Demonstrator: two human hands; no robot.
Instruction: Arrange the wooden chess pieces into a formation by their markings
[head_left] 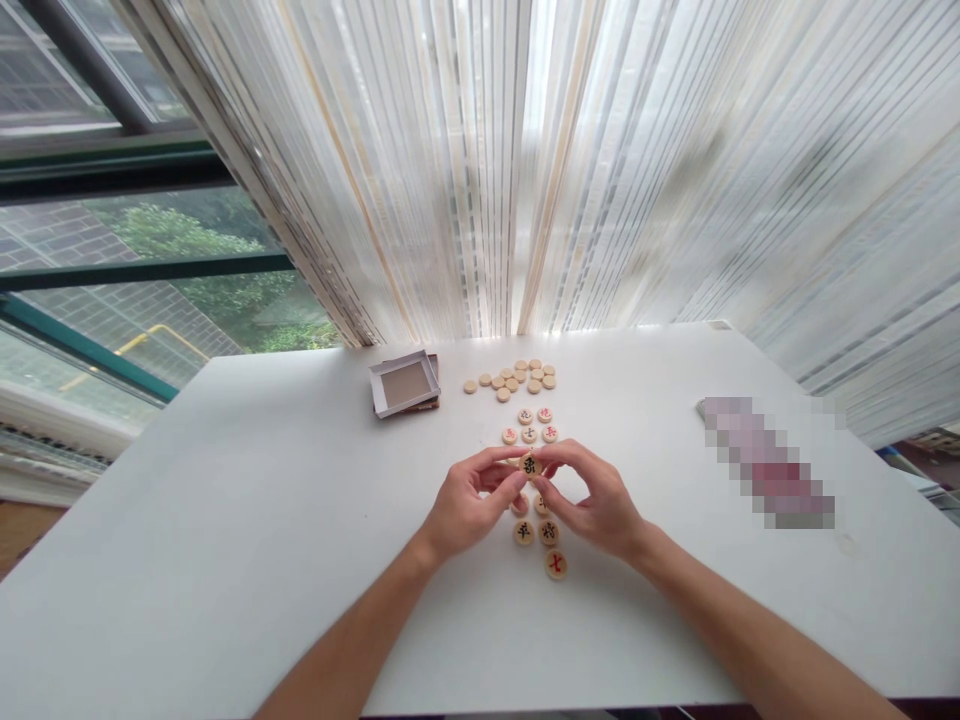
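My left hand (469, 505) and my right hand (592, 500) meet above the white table (225, 520), both pinching one round wooden chess piece (530, 466) with a black character, held face up. Under and just behind the hands lie several face-up pieces with red and black characters (529, 434). More of them sit close to my wrists, among them a red-marked piece (556, 565). Farther back is a loose cluster of blank-sided pieces (517, 377).
An open shallow cardboard box (403, 383) lies at the back, left of the pieces. A blurred-out object (769, 460) rests on the right side of the table. Striped sheer curtains (600, 160) hang behind; a window is at the left.
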